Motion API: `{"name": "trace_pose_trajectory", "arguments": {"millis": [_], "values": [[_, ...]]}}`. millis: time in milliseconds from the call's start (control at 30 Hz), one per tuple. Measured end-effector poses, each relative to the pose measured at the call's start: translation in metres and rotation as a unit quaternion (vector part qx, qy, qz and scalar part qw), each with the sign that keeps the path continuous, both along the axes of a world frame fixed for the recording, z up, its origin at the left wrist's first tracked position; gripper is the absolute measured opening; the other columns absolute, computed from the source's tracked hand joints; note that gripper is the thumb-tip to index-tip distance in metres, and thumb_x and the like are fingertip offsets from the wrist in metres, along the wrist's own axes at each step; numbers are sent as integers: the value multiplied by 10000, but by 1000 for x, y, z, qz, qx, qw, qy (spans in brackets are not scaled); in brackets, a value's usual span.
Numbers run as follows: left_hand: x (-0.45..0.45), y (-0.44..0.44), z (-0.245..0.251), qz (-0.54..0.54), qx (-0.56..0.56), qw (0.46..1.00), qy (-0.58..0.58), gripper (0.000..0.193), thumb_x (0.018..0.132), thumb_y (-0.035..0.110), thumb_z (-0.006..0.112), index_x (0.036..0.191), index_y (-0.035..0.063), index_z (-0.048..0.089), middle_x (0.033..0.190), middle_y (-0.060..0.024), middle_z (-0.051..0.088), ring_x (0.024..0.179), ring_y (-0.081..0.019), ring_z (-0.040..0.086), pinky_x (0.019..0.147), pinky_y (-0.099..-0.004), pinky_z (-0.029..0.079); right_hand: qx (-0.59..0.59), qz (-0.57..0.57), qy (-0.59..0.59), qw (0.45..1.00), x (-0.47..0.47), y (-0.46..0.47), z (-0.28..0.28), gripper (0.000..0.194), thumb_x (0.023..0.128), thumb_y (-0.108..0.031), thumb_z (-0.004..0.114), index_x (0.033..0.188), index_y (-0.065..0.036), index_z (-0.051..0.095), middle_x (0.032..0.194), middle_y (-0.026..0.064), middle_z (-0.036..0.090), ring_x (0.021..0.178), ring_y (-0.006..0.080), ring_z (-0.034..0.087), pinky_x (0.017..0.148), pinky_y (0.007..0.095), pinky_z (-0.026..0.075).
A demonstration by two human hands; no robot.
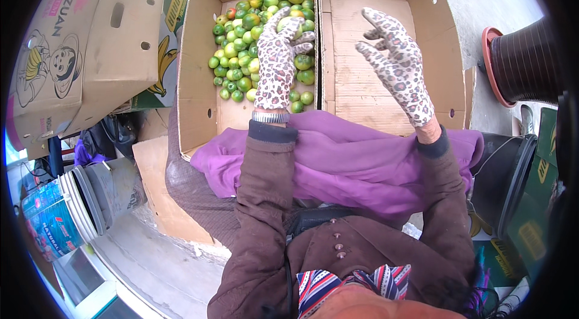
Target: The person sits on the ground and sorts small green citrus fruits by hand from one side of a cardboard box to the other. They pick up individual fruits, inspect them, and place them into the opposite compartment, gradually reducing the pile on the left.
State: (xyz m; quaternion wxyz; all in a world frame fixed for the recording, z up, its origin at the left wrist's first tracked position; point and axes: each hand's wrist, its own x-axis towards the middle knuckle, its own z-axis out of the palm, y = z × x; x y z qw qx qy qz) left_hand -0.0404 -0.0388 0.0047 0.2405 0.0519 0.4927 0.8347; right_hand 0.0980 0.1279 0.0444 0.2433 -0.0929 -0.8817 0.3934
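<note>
Many green tomatoes (244,47), a few of them turning orange or red, lie in the left cardboard box (199,38). My left hand (278,54), in a leopard-print glove, reaches over them with its fingers around a large pale green tomato (289,27). Beside it stands the right cardboard box (375,70), with a flat cardboard bottom in view and no tomatoes seen in it. Above that box hovers my right hand (393,56), gloved alike, fingers apart and holding nothing. A purple cloth (353,151) lies across my lap below both boxes.
Printed cardboard boxes (122,24) stand at the left, above plastic buckets (108,192). On the right are a dark ribbed pot with a reddish rim (520,65), a black bucket (502,174) and green printed boxes (543,165). A cardboard sheet (167,192) lies at lower left.
</note>
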Motion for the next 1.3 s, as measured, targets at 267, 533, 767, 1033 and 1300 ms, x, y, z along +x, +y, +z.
{"name": "trace_pose_trajectory", "arguments": {"millis": [267, 533, 767, 1033, 1300], "values": [[-10, -29, -64, 22, -439, 813, 383, 530, 824, 233, 754, 1248, -27, 574, 1159, -195, 635, 1094, -297, 611, 970, -389, 493, 46, 11, -41, 998, 24, 24, -47, 308, 900, -203, 662, 1180, -74, 655, 1131, 109, 677, 1032, 246, 662, 866, 358, 541], [-20, -38, -83, -12, -362, 880, 307, 420, 868, 154, 697, 1220, -41, 578, 1050, -148, 643, 995, -257, 631, 890, -378, 544, 195, 29, -36, 980, 24, 26, -75, 306, 899, -250, 652, 1159, -90, 673, 1143, 137, 678, 1063, 303, 643, 901, 396, 516], [-17, -33, -56, -45, -382, 907, 170, 329, 842, 224, 712, 1022, -44, 647, 955, -173, 671, 859, -276, 668, 760, -378, 556, 195, 51, -90, 975, 27, 28, -80, 296, 902, -271, 648, 1143, -102, 683, 1137, 142, 678, 1054, 317, 643, 883, 405, 519], [-2, -42, -107, -287, -707, 606, 225, 209, 826, 156, 662, 909, -32, 702, 855, -227, 701, 745, -305, 705, 634, -408, 560, 173, 59, -174, 968, 24, 20, -65, 301, 910, -288, 634, 1137, -98, 687, 1121, 146, 682, 1099, 317, 625, 926, 415, 495], [-2, -50, -132, -330, -673, 614, 248, 228, 788, 183, 700, 880, -26, 712, 847, -238, 699, 760, -338, 704, 665, -412, 569, 160, 62, -182, 968, 24, 21, -68, 315, 915, -303, 626, 1144, -96, 685, 1125, 143, 681, 1128, 312, 614, 939, 419, 491]]}}
